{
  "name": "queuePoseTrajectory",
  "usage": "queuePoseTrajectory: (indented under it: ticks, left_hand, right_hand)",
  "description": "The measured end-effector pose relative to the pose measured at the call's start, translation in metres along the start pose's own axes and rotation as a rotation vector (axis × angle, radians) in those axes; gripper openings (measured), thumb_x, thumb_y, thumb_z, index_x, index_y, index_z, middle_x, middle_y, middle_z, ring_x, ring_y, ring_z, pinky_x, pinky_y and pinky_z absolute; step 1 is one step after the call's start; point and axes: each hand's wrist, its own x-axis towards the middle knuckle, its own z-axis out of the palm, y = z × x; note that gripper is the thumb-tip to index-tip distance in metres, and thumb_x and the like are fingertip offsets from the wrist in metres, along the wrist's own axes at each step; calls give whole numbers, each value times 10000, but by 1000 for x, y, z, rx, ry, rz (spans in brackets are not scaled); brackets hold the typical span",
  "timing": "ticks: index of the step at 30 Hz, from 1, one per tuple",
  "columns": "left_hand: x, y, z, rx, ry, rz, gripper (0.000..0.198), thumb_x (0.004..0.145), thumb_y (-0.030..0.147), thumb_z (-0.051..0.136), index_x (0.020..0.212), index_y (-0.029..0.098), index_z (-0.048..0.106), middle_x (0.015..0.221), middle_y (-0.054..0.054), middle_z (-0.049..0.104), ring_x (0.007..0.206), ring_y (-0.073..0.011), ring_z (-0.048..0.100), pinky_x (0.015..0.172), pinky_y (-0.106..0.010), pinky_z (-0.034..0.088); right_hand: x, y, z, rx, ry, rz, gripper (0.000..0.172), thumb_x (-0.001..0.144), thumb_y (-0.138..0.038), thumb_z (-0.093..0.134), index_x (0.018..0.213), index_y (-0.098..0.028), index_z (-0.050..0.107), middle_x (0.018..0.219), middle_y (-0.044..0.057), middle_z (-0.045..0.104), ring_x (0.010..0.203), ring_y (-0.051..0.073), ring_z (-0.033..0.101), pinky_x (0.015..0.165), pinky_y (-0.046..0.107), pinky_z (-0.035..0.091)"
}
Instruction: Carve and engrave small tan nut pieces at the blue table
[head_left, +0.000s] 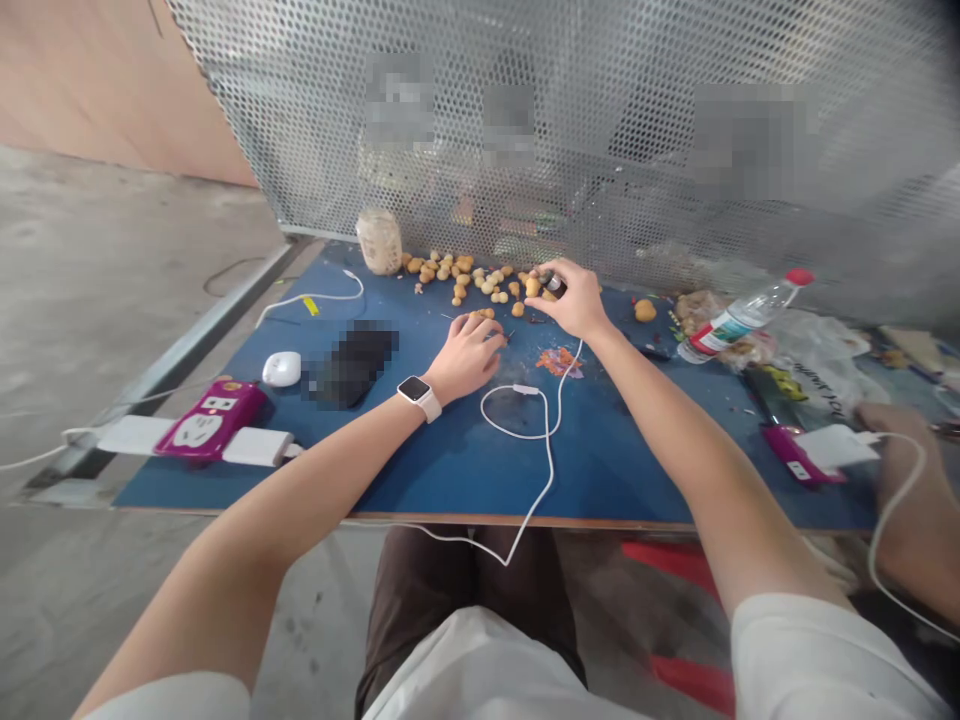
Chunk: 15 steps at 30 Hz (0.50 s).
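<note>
1. Head view, right hand (pixel 574 300): your fingers are closed around a dark piece with silver band (pixel 553 284), above the far part of the blue table (pixel 420 470). One yellow-brown piece (pixel 532 287) shows between your thumb and fingertips; whether they pinch it, I cannot tell.
2. Your left hand (pixel 469 352) is palm down, with the fingers half bent and a little spread, next to some small yellow-brown pieces. If it holds something, I cannot tell. On your left wrist is a white watch (pixel 420 395).
3. Many lumpy pieces (pixel 445 266) of the same colour lie in a loose row along the perforated metal screen (pixel 600 215), beside a cloudy jar (pixel 379 242).
4. Between your arms lie orange and purple scraps (pixel 559 362) and a looped white cable (pixel 551 440), whose upper end disappears near your right wrist.
5. At your left are a black phone (pixel 356 362), a white case (pixel 282 369) and a magenta power strip (pixel 214 415).
6. At your right, a red-capped bottle (pixel 742 320) leans near a plastic bag (pixel 832 350). Another person's arm (pixel 911 510) is at the edge.
</note>
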Motion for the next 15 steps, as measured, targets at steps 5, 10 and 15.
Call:
queuePoseTrajectory:
  ticks: [5, 10, 15]
  left_hand:
    - [1, -2, 0, -1, -43, -27, 329, 1213, 181, 620, 1329, 200, 927, 1632, -218, 844, 1622, -418, 720, 1481, -748, 516]
    - [-3, -3, -1, 31, -38, 8, 305, 1204, 165, 643, 1296, 202, 932, 1618, -210, 839, 1579, -406, 737, 1465, -743, 539]
    - [-5, -5, 5, 51, -30, 55, 277, 1189, 163, 676, 1272, 231, 931, 1574, -178, 841, 1563, -386, 730, 1471, -724, 533]
  right_hand:
    - [37, 22, 7, -108, -63, 179, 515, 972, -267, 993, 1462, -194, 850, 1515, 170, 919, 1447, 434, 825, 1287, 510, 616]
    - [86, 29, 36, -194, -122, 321, 447, 1045, -304, 980, 1469, -230, 856, 1542, 181, 920, 1493, 405, 841, 1303, 499, 657]
    - [97, 38, 59, -289, -189, 389, 392, 1055, -315, 986, 1418, -194, 898, 1500, 218, 934, 1450, 412, 874, 1280, 485, 675]
